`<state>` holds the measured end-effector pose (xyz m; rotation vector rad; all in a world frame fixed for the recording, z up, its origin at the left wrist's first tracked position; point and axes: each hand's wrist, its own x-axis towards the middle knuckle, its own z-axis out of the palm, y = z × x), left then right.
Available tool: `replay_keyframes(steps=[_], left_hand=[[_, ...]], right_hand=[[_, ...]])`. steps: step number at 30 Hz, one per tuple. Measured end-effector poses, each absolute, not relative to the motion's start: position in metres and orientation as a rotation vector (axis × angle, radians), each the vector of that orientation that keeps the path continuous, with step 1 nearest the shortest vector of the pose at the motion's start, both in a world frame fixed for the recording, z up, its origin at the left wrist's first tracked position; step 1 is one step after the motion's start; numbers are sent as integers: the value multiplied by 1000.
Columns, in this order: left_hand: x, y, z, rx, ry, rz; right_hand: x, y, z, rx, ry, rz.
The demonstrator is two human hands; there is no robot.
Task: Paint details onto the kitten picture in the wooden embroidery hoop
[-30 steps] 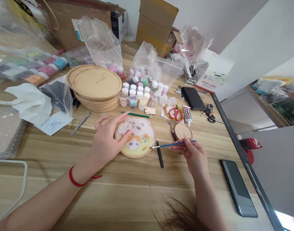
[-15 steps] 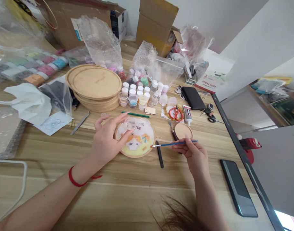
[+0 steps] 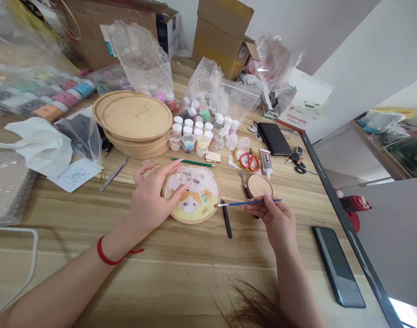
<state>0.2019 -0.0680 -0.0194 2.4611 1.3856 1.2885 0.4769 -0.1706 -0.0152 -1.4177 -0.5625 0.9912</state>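
My left hand [image 3: 152,198] pinches a small clear plastic pot [image 3: 184,175] between its fingers and thumb, just above a round wood-rimmed resin picture [image 3: 191,212] with yellow, orange and white patches. My right hand [image 3: 278,217] holds a thin blue paintbrush [image 3: 247,202] level. Its tip sits close to the picture's right rim, and I cannot tell whether they touch. Black tweezers [image 3: 226,219] lie on the table between the picture and my right hand. A small round wooden disc [image 3: 259,186] lies just beyond my right hand.
A stack of round wooden trays [image 3: 135,118] and several small paint jars [image 3: 190,134] stand behind the picture. Red-handled scissors [image 3: 248,161], a glue tube [image 3: 266,164], a green pencil [image 3: 193,162] and a phone [image 3: 338,266] lie on the wooden table [image 3: 181,255], whose right edge is near.
The paintbrush has shifted slightly right and its tip has risen a little along the picture's rim. My left hand and the pot have stayed almost still.
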Motion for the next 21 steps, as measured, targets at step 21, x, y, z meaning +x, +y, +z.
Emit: replay_keyframes(steps=[21], left_hand=[[202,-69,-19,2413,1389,1272]], right_hand=[[479,-171,-20,-1399,-538,906]])
